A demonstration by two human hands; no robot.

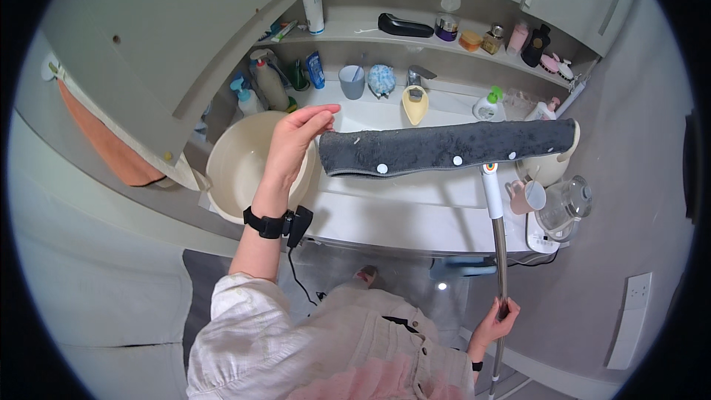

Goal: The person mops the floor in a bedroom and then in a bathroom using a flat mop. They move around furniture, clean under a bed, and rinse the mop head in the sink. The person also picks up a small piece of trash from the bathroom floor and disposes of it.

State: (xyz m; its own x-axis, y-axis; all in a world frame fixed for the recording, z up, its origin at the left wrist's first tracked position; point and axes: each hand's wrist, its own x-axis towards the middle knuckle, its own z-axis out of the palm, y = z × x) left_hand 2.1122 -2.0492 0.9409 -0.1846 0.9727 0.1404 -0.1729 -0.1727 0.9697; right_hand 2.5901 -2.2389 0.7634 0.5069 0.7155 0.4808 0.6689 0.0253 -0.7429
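Note:
A flat mop is raised over the washbasin counter, its dark grey pad (433,147) stretched nearly level across the view. White round studs line the pad's lower edge, and bits of lint cling to it. My right hand (494,322) grips the metal mop pole (500,261), which joins the pad through a white connector (492,191). At the pad's left end is my left hand (300,133), with thumb and index finger close together. Whether those fingers pinch or touch the pad's edge is unclear. Under my left forearm stands a cream plastic basin (236,178).
The white sink (377,189) lies beneath the pad, with a faucet (415,80) behind. On the right are a pink mug (522,199), a glass kettle (561,208) and a pump bottle (489,104). Toiletries line the shelf (350,30). An open cabinet door (183,28) hangs at upper left.

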